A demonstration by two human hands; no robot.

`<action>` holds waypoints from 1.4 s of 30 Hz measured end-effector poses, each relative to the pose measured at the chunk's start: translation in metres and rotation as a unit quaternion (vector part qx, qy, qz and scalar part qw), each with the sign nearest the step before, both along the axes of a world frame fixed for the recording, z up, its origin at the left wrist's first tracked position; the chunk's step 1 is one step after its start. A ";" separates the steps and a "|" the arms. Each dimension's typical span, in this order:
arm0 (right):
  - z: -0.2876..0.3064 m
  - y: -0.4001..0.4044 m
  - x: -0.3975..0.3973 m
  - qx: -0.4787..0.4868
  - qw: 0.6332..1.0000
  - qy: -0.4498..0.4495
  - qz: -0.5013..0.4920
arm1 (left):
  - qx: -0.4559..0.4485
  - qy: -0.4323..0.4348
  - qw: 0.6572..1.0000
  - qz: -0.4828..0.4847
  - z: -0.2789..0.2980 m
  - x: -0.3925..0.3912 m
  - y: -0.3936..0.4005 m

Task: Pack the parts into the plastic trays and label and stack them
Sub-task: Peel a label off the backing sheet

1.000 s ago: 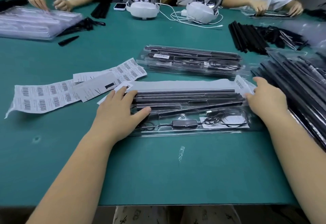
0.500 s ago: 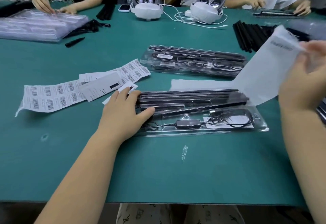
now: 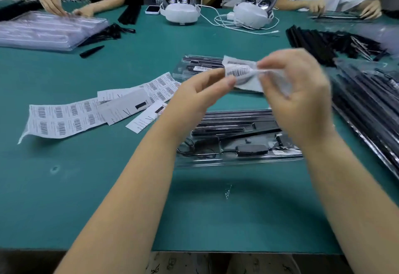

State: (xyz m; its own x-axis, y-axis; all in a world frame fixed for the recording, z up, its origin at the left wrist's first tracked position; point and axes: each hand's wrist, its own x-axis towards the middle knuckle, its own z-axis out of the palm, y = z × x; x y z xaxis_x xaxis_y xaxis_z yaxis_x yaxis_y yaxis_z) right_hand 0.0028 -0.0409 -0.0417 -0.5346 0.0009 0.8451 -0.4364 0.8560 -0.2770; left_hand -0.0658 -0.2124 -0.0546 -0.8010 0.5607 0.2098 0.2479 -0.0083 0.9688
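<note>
A clear plastic tray (image 3: 237, 161) packed with black rods and a cable lies on the green table in front of me. Above it I hold a white label sheet (image 3: 239, 72) with a barcode sticker. My left hand (image 3: 200, 94) pinches the sheet's left part and my right hand (image 3: 295, 96) pinches its right part. A second packed tray (image 3: 194, 68), bearing a label, lies farther back, partly hidden behind my hands. Loose barcode label sheets (image 3: 64, 118) lie to the left.
Black rods (image 3: 323, 42) and stacked parts (image 3: 371, 105) are piled at the right. Empty clear trays (image 3: 47, 31) lie at the far left. Two white headsets (image 3: 181, 12) with cables and a phone (image 3: 152, 10) stand at the back. Other people's hands work at both far corners.
My left hand left the front tray and rose to meet the right. The right hand brought the label sheet from the right side to the middle, above the tray.
</note>
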 end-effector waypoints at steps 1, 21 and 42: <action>-0.006 -0.007 0.001 -0.014 1.000 0.003 0.001 | 0.020 -0.022 1.000 0.009 -0.005 -0.001 0.005; -0.037 0.000 -0.002 -0.078 0.976 -0.107 -0.170 | 0.312 -0.399 0.841 0.187 -0.017 -0.011 0.000; -0.050 -0.009 -0.015 -0.174 0.952 -0.250 0.026 | 0.108 -0.321 0.940 -0.027 -0.016 -0.007 -0.011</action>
